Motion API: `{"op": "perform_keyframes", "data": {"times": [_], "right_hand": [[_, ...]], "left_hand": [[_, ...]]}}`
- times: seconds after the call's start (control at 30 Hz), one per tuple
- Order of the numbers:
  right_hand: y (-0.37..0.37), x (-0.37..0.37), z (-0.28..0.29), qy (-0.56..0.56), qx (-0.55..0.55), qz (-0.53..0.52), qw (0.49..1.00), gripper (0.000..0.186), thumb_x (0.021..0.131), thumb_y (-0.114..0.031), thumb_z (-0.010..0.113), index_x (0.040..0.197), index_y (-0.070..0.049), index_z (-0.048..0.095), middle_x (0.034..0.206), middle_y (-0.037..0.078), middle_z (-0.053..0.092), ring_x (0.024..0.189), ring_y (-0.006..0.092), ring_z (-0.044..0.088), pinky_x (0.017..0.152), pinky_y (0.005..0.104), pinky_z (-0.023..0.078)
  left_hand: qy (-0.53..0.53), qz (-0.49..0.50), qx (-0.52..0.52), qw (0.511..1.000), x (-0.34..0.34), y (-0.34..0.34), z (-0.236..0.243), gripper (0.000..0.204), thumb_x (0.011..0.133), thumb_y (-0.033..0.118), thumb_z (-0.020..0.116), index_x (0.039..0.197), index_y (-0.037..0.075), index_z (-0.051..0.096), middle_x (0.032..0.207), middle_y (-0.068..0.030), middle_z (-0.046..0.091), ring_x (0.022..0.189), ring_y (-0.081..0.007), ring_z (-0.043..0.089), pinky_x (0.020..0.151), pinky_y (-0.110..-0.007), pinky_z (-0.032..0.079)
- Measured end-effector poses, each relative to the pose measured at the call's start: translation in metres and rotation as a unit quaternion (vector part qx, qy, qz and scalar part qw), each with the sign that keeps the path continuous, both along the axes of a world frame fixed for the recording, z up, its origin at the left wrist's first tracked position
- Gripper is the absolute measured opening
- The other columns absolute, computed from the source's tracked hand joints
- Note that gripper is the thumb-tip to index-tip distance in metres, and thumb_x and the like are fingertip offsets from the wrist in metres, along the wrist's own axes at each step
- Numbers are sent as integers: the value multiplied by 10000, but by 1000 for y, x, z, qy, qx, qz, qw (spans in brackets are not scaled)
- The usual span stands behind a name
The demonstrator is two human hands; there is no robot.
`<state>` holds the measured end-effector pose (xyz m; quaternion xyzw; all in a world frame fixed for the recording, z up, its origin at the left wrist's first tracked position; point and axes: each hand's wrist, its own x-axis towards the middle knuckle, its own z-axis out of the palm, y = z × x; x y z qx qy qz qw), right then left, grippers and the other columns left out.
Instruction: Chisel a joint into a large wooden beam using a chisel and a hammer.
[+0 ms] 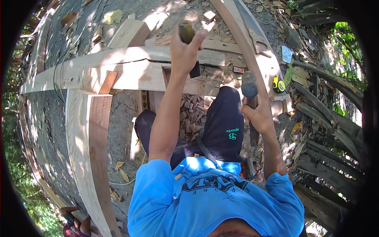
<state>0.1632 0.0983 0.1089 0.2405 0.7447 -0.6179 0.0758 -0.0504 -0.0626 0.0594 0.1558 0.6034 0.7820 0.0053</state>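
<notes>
My left hand (184,53) is closed around the thick olive-brown handle (186,32) of what looks like a chisel, raised above a wooden beam. A dark, flat, blade-like piece (195,70) shows beside my wrist, against the beam. The cracked beam (130,75) lies crosswise before my knees, and a squared hole (166,73) in it is partly hidden by my forearm. My right hand (258,115) grips a hammer by its dark handle, with the rounded grey head (249,85) up beside my right knee.
Wood chips (191,112) lie between my legs. At right are a handsaw (260,43) on a plank, a yellow tape measure (278,84) and a small red box (238,70). A thick post (81,130) runs along my left. Another person (77,225) shows at lower left.
</notes>
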Motion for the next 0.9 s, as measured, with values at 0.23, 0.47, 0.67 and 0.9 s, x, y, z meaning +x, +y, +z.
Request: {"op": "perform_keyframes", "data": {"times": [0.23, 0.47, 0.67, 0.9], "right_hand": [[-3, -1, -7, 4, 0, 8, 1000, 148, 815, -44, 654, 803, -46, 507, 568, 3, 502, 452, 81, 487, 434, 254, 375], [6, -2, 4, 32, -9, 1, 999, 136, 819, -36, 652, 828, -35, 517, 581, 5, 509, 462, 79, 493, 439, 249, 379], [15, -17, 16, 59, 8, -1, 998, 150, 811, -4, 665, 886, -27, 537, 591, 11, 527, 446, 91, 497, 431, 244, 384], [57, -72, 156, 382, 168, -113, 901, 275, 750, -220, 673, 933, -26, 605, 706, 50, 562, 575, 151, 532, 538, 282, 418]], "left_hand": [[-50, -100, -3, 994, -15, 32, -8, 282, 824, 238, 792, 856, 74, 564, 602, 25, 541, 479, -50, 496, 459, -209, 415], [-51, -105, -20, 993, -17, 42, -18, 305, 802, 251, 801, 855, 52, 576, 634, 20, 537, 509, -65, 480, 458, -242, 416], [-46, -104, -3, 993, -18, 41, -21, 303, 796, 243, 802, 843, 49, 575, 645, 15, 543, 526, -69, 492, 468, -243, 417], [-6, -92, -14, 996, -18, 39, -26, 241, 817, 177, 783, 874, 65, 577, 650, 20, 558, 514, -48, 507, 459, -214, 416]]}}
